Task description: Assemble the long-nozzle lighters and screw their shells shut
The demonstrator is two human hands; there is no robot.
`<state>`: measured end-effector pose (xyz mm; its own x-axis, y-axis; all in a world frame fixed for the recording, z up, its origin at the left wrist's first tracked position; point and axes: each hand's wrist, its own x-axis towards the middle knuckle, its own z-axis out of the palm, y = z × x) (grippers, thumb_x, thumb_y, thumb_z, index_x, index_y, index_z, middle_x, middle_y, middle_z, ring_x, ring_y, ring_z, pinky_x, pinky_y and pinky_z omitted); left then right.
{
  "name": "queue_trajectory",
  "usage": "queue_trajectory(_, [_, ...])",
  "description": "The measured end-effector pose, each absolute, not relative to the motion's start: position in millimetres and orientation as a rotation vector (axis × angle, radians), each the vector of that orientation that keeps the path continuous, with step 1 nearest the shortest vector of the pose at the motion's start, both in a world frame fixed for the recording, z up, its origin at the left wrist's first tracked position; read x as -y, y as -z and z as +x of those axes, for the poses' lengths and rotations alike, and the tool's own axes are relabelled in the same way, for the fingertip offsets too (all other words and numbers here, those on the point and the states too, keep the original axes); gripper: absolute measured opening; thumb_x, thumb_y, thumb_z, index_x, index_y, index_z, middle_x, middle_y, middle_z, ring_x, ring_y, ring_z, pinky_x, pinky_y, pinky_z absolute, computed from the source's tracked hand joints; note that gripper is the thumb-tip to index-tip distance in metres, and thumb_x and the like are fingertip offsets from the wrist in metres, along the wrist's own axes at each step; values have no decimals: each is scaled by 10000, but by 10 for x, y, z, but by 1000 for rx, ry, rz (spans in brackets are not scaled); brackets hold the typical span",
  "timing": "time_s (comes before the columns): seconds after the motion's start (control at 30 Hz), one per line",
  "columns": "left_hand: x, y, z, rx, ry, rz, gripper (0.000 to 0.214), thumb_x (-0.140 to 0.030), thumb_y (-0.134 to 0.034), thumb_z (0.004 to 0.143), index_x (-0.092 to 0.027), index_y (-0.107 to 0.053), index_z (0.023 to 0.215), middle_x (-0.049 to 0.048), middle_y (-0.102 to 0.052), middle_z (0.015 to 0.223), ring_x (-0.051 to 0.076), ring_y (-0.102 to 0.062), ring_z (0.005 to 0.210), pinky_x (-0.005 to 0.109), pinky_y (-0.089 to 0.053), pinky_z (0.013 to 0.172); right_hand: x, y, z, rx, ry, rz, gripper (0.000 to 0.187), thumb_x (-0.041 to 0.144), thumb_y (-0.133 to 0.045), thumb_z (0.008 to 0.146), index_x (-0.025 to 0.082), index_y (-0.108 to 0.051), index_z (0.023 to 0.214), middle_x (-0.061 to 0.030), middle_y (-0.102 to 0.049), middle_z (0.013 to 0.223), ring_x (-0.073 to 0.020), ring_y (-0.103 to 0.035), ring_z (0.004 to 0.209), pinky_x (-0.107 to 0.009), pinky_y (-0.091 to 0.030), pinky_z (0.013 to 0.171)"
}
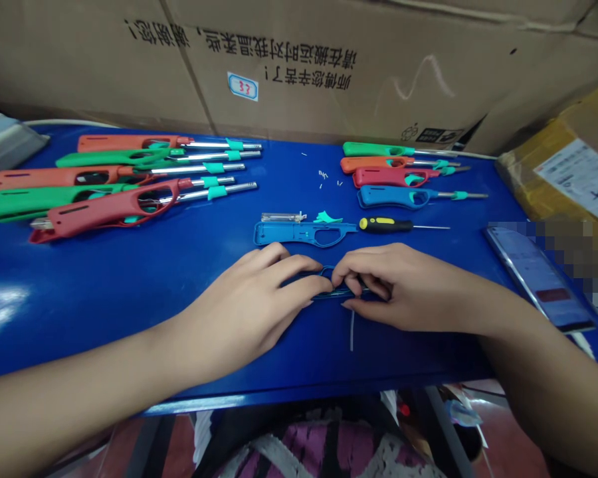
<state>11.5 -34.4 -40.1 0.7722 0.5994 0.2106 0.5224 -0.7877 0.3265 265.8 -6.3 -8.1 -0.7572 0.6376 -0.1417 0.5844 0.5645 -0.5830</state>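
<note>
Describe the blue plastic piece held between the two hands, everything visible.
The blue plastic piece rests on the blue table, mostly hidden. Only a rounded loop and a thin edge show. The left hand pinches its left part, the right hand its right. A thin pale tube pokes out toward the person.

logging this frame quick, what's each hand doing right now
left hand: fingers closed on one end of the blue lighter shell
right hand: fingers closed on its other end
</note>
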Motion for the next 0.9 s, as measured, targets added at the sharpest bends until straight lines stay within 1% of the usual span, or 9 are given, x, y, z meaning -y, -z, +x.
queue_trajectory(0.2, [350, 402, 109, -883, -446, 2719, 324, -186, -476, 1032, -267, -620, 1311, 45, -624, 1335, 260, -554, 1091, 432, -522, 904, 59, 86, 2664, 2719, -952, -1015, 179, 139, -664, 861, 203, -660, 1028, 54, -566, 790, -84, -473, 662, -228, -358, 646])
queue_trajectory(0.37, [351, 405, 93, -864, -454, 2735, 301, -172, -484, 1020, -280, -671, 1230, 48, -610, 1353, 270, -553, 1098, 444, -530, 896, 56, 90, 2663, 2700, -986, -943, 189, 110, -661, 845, 208, -659, 1007, 54, -569, 817, -78, -496, 698, -221, -357, 641])
queue_trajectory(0.47, [351, 401, 90, -856, -448, 2742, 302, -167, -483, 1017, -281, -685, 1211, 50, -611, 1355, 271, -553, 1087, 447, -533, 886, 57, 93, 2658, 2691, -983, -909, 168, 110, -656, 844, 201, -660, 985, 57, -555, 789, -74, -492, 684, -218, -357, 632])
queue_trajectory(0.67, [348, 390, 96, -864, -447, 2725, 329, -182, -476, 1025, -305, -676, 1256, 49, -606, 1373, 268, -547, 1088, 451, -527, 897, 58, 97, 2656, 2643, -1003, -968, 161, 68, -591, 851, 194, -669, 914, 67, -528, 704, -68, -464, 615, -209, -350, 576])
queue_trajectory(0.77, [351, 381, 93, -861, -444, 2719, 333, -184, -470, 1028, -311, -674, 1260, 45, -612, 1370, 268, -548, 1078, 452, -527, 891, 49, 98, 2655, 2642, -1001, -963, 148, 79, -588, 865, 188, -680, 905, 62, -556, 707, -67, -468, 610, -207, -357, 571])
queue_trajectory(0.9, [355, 384, 87, -860, -445, 2729, 328, -183, -472, 1027, -304, -670, 1259, 41, -617, 1370, 270, -549, 1084, 451, -528, 890, 26, 101, 2652, 2632, -1032, -958, 171, 78, -585, 868, 186, -702, 929, 46, -612, 762, -68, -502, 635, -199, -382, 585])
